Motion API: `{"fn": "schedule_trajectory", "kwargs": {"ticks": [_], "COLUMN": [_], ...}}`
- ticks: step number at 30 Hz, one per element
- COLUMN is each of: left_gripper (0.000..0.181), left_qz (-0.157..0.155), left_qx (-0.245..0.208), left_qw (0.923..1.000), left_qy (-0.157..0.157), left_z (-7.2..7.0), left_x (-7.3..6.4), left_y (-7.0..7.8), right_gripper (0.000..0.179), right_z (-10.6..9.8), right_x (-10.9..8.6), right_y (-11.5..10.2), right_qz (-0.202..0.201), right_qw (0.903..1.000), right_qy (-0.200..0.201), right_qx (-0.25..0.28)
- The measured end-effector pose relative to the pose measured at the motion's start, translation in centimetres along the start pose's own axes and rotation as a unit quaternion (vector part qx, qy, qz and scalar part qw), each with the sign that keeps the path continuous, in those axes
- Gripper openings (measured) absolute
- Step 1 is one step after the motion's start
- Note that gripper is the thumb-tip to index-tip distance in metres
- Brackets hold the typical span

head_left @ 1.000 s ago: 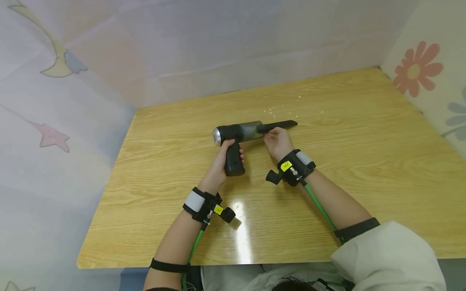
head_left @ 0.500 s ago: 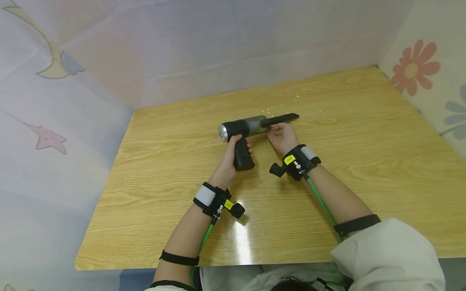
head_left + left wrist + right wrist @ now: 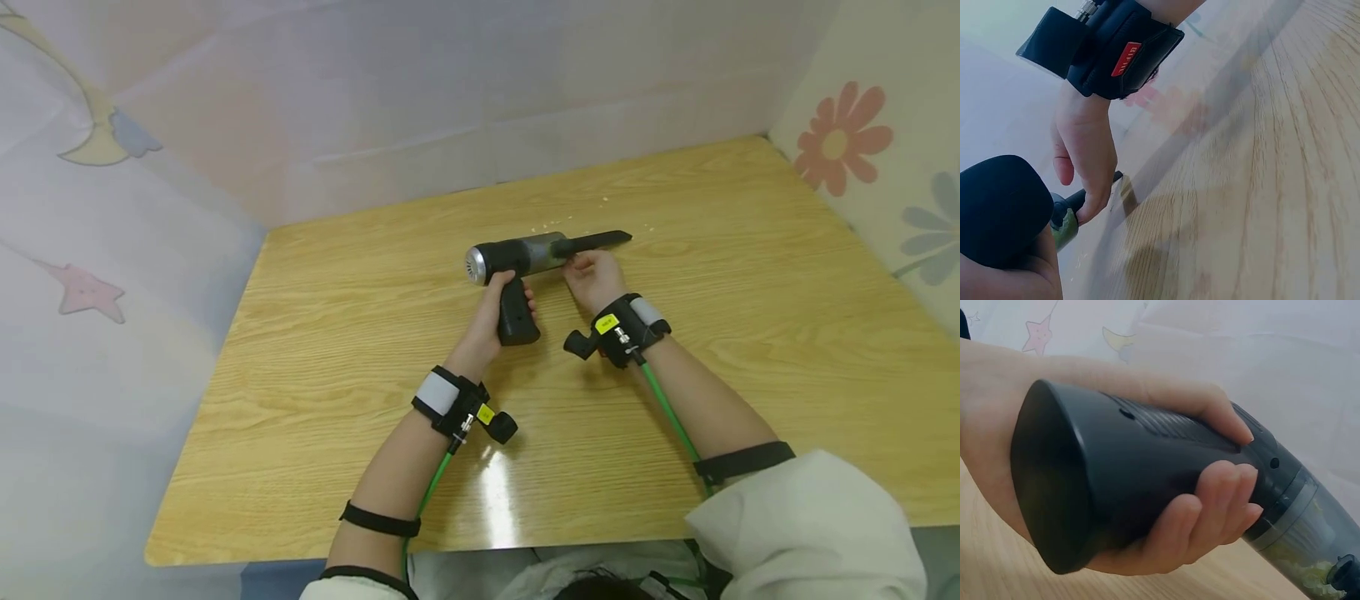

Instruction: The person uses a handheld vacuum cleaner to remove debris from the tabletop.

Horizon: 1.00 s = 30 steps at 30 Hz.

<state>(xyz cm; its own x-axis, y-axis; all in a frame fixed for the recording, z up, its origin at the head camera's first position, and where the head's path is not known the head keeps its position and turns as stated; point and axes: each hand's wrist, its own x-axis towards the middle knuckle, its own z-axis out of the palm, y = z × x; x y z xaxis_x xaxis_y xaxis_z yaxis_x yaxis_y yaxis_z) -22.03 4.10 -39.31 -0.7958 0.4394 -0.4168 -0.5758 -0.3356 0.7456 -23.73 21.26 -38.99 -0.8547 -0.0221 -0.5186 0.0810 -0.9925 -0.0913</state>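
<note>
A black handheld vacuum (image 3: 504,257) with a silver end is held above the table, its slim nozzle (image 3: 600,242) toward the right. My left hand (image 3: 489,321) grips the handle, fingers wrapped round it, thumb along its side in the right wrist view. Pale yellow-green bits (image 3: 1310,575) lie inside the clear dust cup (image 3: 1329,519). My right hand (image 3: 597,285) holds the front of the vacuum where nozzle and cup meet. Its curled fingertips touch there in the left wrist view, though the nozzle partly hides behind the hand.
Small pale crumbs (image 3: 553,223) are scattered on the wooden table (image 3: 337,375) beyond the vacuum. Printed cloth walls (image 3: 397,108) stand behind and at both sides. Green cables (image 3: 670,408) run from the wrist cameras along both forearms.
Both hands and the vacuum have shifted to the right and slightly away from me. The grip on the handle is the same, and the right hand stays at the nozzle's base.
</note>
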Motion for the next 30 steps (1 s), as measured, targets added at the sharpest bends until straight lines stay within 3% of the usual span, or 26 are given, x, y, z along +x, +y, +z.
{"fn": "schedule_trajectory", "kwargs": {"ticks": [6,19,30], "left_gripper": [0.025,0.023,0.024], "left_qz": [0.002,-0.001,0.005], "left_qx": [0.003,-0.005,-0.019], "left_qw": [1.0,1.0,0.9996], "left_qy": [-0.001,0.002,0.019], "left_z": [0.9,1.9,1.2], "left_x": [0.4,0.8,0.8], "left_y": [-0.2,-0.6,-0.7], "right_gripper": [0.088,0.092,0.091], "right_z": [-0.2,-0.2,-0.2], "right_x": [0.3,0.0,0.5], "right_y": [-0.5,-0.8,-0.6], "right_qz": [-0.031,-0.064,-0.041], "right_qw": [0.9995,0.9975,0.9983], "right_qy": [-0.007,-0.005,-0.024], "right_qx": [-0.002,-0.029,-0.034]}}
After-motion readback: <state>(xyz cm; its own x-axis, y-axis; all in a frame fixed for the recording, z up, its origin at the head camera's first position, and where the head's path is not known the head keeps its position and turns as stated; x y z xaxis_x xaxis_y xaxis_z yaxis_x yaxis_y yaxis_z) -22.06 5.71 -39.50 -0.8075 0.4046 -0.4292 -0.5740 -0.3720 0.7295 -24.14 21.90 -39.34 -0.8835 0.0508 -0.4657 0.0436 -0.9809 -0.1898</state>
